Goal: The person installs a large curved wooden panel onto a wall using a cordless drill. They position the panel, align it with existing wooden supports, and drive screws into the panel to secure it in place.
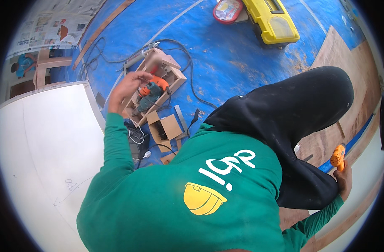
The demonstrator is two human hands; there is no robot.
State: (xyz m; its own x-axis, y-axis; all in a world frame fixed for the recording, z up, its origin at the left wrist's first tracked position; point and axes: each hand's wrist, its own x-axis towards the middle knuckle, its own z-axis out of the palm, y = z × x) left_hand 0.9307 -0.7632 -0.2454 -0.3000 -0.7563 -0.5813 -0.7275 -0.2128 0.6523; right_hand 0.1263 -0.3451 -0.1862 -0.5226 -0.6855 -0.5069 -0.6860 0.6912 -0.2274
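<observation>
My left hand (131,87) reaches over the near left side of an open wooden toolbox (178,80). Its fingers stretch out, slightly curved, with nothing visible in them. Just beyond the fingertips, inside the box, lies an orange and dark green power tool (152,93). Far to the right, my right hand (344,180) is wrapped round the handle of an orange cordless drill (338,157), held beside my bent leg (301,101). The lower part of that handle is hidden by the fingers.
An opened cardboard box (170,127) sits below the toolbox. A black cable (193,80) loops across the blue tarp (225,63). A yellow toolbox (276,25) stands at the top. White board (45,155) fills the left; plywood sheets (335,59) lie at right.
</observation>
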